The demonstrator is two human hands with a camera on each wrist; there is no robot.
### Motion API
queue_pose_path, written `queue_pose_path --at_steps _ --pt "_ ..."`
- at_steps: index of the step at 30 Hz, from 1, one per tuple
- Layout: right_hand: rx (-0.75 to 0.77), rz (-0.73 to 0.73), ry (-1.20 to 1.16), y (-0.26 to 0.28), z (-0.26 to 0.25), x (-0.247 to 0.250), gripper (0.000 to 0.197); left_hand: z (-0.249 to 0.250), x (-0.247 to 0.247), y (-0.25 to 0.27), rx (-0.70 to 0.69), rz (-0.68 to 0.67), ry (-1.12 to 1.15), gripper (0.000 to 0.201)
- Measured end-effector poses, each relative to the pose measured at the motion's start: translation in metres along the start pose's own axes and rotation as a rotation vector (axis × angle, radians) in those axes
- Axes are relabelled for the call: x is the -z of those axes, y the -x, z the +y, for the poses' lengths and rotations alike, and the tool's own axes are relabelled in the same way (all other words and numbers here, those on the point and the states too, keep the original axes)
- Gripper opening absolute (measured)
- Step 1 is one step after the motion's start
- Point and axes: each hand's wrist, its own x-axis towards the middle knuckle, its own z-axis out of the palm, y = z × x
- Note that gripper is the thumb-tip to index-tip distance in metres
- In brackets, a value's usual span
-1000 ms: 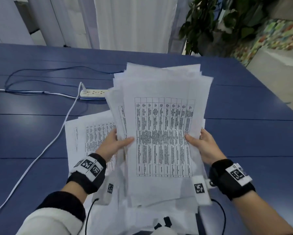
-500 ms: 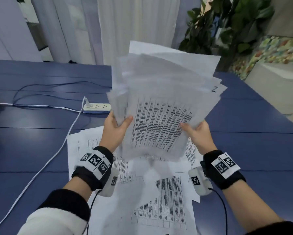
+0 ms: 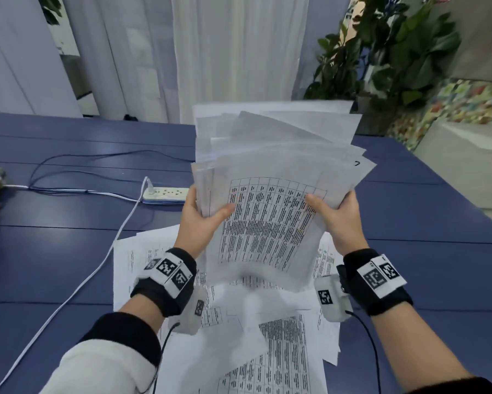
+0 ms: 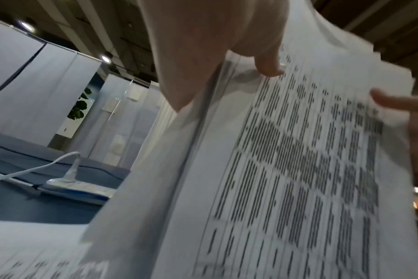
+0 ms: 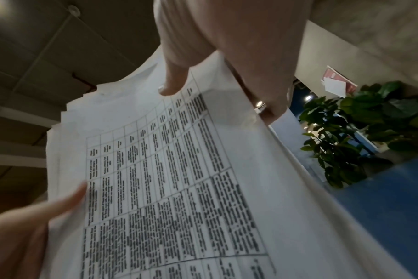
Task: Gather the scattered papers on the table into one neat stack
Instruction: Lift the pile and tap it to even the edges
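A thick, uneven bundle of white printed papers (image 3: pixel 270 200) is held upright in the air above the blue table (image 3: pixel 54 251). My left hand (image 3: pixel 202 220) grips its left edge, thumb on the front sheet. My right hand (image 3: pixel 333 214) grips the right edge the same way. The top edges fan out unevenly. In the left wrist view the bundle (image 4: pixel 286 169) fills the frame under my left hand (image 4: pixel 227 47). The right wrist view shows the table-printed front sheet (image 5: pixel 167 188) under my right hand (image 5: pixel 215 56). More loose papers (image 3: pixel 267 336) lie scattered on the table below.
A white power strip (image 3: pixel 166 194) with a white cable (image 3: pixel 96 271) lies left of the bundle, with dark cables beyond it. A leafy plant (image 3: pixel 387 52) stands at the far right corner. White curtains hang behind the table.
Both hands have lifted the bundle up and away from the table and tilted it upright. Several sheets that were under it now show on the table.
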Motion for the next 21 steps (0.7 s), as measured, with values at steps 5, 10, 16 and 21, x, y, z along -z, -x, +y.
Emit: queue_pose_path --at_steps 5,10,16,21 --pt "0.045 0.015 -0.026 -0.001 -0.011 -0.002 0.044 -0.004 -0.002 0.007 0.042 -0.038 -0.072 0.039" --pt "0.132 0.012 -0.107 -0.003 -0.025 -0.008 0.049 0.02 0.002 -0.009 -0.045 0.008 -0.017 0.059" --pt "0.081 -0.045 -0.034 0.005 -0.013 -0.007 0.063 0.007 -0.008 0.004 0.017 -0.075 -0.081 0.041" --pt "-0.05 -0.058 -0.013 0.005 0.014 0.004 0.04 0.008 -0.008 0.0 0.054 0.054 0.027 0.041"
